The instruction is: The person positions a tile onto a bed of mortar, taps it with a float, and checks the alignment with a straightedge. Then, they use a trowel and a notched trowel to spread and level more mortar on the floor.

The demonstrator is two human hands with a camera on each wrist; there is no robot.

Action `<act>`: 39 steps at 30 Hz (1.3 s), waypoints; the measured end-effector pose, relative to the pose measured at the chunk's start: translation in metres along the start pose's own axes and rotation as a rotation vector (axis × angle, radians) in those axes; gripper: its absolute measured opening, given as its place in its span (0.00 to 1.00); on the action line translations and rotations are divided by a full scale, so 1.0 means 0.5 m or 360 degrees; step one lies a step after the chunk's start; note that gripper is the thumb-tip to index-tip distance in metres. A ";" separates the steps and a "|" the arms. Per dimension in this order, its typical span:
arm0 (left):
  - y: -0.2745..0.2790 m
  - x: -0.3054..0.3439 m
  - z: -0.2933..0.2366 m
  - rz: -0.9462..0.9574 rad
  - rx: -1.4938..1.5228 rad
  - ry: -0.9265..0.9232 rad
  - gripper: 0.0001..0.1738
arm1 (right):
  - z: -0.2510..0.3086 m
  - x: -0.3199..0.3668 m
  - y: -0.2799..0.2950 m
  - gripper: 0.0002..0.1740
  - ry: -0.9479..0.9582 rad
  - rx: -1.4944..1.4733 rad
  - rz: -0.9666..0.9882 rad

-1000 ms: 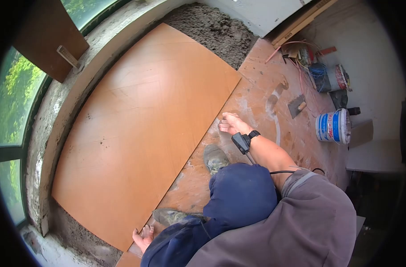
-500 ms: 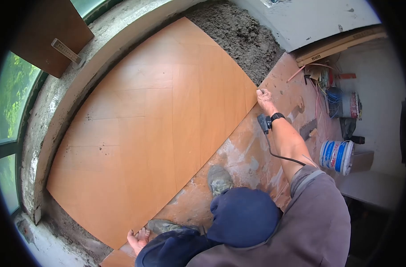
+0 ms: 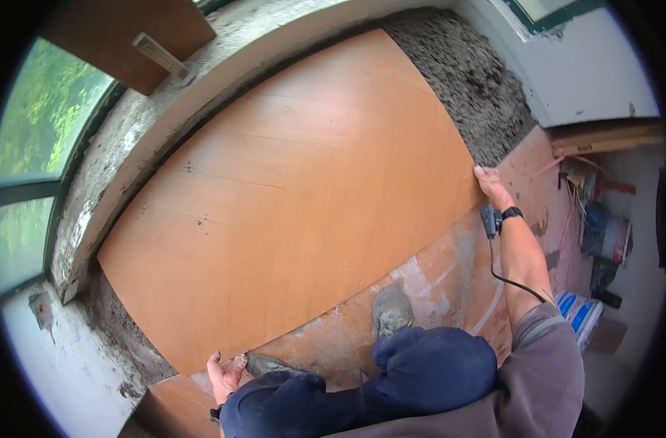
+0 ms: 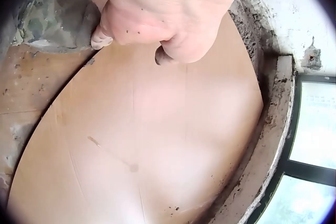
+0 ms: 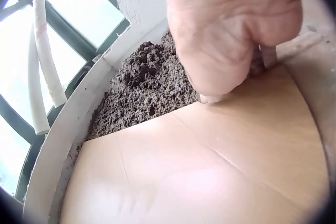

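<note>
A large flat orange-brown panel with a wood-like face and a few fine lines lies before me, between the low wall and my feet. My left hand grips its near edge close to the left corner. In the left wrist view, the thumb reaches over the face and a fingertip shows at the edge. At the right corner my right hand holds the panel, its wrist wearing a black strap. The right wrist view shows that hand against the corner, most fingers hidden.
Rough grey mortar spreads beyond the panel's right end, with more at the left. A concrete ledge runs below the windows. My shoe stands on stained floor. A blue-and-white bucket sits at right.
My right hand has moved from the middle of the near edge to the panel's right corner. The left hand stays near the left corner. The head view has turned.
</note>
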State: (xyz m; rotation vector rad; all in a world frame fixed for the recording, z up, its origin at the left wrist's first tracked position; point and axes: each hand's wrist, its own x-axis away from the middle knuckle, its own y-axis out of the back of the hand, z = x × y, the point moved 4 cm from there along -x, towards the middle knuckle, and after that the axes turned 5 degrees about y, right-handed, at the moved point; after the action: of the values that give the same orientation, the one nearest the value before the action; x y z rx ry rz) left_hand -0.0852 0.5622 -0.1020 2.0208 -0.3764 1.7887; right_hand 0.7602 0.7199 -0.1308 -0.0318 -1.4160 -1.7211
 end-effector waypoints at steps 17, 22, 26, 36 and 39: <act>-0.067 0.022 0.031 -0.0516 0.0300 -0.0180 0.42 | 0.096 0.028 0.007 0.32 -0.0255 -0.0657 0.0105; -0.056 -0.003 0.014 -0.0402 0.0166 -0.0176 0.38 | 0.147 0.024 0.018 0.33 -0.0248 -0.0573 0.0010; -0.065 0.003 0.019 -0.0441 0.0412 -0.0211 0.36 | 0.041 -0.065 -0.009 0.41 -0.0135 -0.0480 0.0048; 0.008 -0.052 -0.035 -0.0473 -0.0093 -0.0114 0.54 | 0.010 -0.106 -0.021 0.39 0.0353 0.0104 -0.0097; -0.040 -0.044 -0.022 -0.0298 -0.0235 -0.0097 0.54 | 0.076 -0.048 -0.019 0.38 -0.0162 -0.0035 -0.0155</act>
State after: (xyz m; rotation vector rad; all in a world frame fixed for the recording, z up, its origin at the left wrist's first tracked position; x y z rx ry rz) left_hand -0.0886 0.5834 -0.1254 1.9423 -0.3161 1.5450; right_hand 0.7505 0.7643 -0.1376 -0.0644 -1.4941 -1.8374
